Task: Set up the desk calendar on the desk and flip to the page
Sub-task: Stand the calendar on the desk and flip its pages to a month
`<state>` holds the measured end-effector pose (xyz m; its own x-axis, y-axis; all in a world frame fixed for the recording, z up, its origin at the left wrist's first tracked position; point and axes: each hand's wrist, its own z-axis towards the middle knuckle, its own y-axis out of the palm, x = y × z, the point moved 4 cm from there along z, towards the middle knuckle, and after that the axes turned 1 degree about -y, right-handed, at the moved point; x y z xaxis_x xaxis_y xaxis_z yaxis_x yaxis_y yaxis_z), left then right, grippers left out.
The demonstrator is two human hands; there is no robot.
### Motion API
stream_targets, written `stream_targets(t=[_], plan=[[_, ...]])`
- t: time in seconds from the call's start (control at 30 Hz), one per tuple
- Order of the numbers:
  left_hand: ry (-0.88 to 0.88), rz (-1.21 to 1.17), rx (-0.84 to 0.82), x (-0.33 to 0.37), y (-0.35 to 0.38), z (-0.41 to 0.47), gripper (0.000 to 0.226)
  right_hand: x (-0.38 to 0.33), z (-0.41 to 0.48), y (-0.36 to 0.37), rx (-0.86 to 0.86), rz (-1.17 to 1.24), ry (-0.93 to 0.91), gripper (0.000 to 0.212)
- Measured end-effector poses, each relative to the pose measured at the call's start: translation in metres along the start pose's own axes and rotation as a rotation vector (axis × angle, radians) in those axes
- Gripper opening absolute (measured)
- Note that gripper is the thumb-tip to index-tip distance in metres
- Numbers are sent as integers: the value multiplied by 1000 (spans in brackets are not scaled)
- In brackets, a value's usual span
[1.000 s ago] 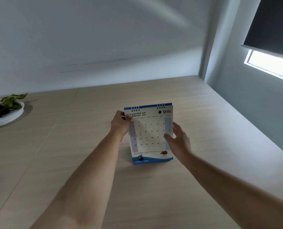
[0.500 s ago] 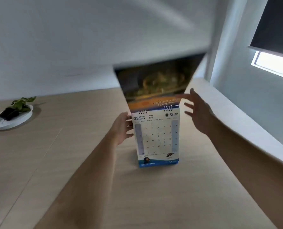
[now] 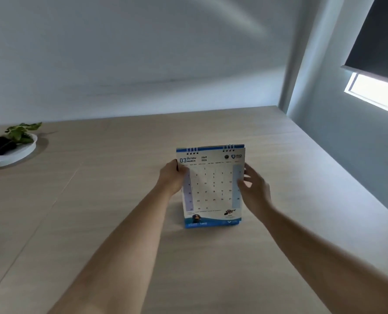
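A spiral-bound desk calendar (image 3: 211, 186) stands upright on the light wooden desk (image 3: 211, 268), its white and blue front page reading 03 MARCH. My left hand (image 3: 171, 177) grips the calendar's upper left edge, thumb on the front. My right hand (image 3: 254, 189) is at the calendar's right edge with fingers spread and blurred; its fingertips lie against the page's blue right column.
A white dish (image 3: 11, 152) holding a small green plant in a dark pot sits at the desk's far left. A wall runs along the desk's back edge. The desk's right edge drops off beside a wall with a window and dark blind (image 3: 379, 41).
The February page was lifted and flipped over the top by my right hand, so March now shows. That hand has come back down to the calendar's right edge. My left hand kept its hold.
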<state>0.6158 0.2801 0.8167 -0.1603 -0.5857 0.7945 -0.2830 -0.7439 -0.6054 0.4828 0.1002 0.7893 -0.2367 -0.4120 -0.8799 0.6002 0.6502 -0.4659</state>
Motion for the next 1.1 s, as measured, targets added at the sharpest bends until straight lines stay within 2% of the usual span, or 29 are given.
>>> stream_targets(t=[0.17, 0.33, 0.53, 0.67, 0.73, 0.77, 0.83, 0.9, 0.93, 0.97, 1.03, 1.1], plan=[[3, -1, 7, -4, 1, 1, 33, 16, -19, 15, -62, -63, 31, 68], [0, 29, 31, -5, 1, 2, 34, 16, -25, 18, -22, -73, 43, 66], [4, 45, 71, -4, 1, 1, 32, 24, -29, 9, 28, -65, 137, 44], [-16, 62, 76, -3, -2, -3, 32, 18, -25, 9, -175, 67, 235, 17], [-71, 7, -4, -8, -3, 1, 32, 11, -18, 3, -249, 85, 196, 8], [-113, -81, -72, -9, -5, 1, 31, 7, -15, -4, -269, 110, 183, 10], [-185, -344, -225, -7, -8, -1, 35, -5, -13, -20, -334, 248, 184, 34], [-217, -569, -343, 3, -12, -7, 57, -22, -14, -36, -430, 485, 203, 58], [-216, -615, -366, 5, -14, -7, 68, -34, -16, -45, -459, 564, 202, 62], [-226, -624, -368, 7, -16, -9, 75, -47, -14, -54, -476, 611, 195, 59], [-225, -673, -345, 7, -16, -8, 81, -73, -3, -67, -455, 759, 213, 35], [-254, -744, -336, 7, -11, -7, 68, -96, 14, -70, -435, 991, 290, 18]])
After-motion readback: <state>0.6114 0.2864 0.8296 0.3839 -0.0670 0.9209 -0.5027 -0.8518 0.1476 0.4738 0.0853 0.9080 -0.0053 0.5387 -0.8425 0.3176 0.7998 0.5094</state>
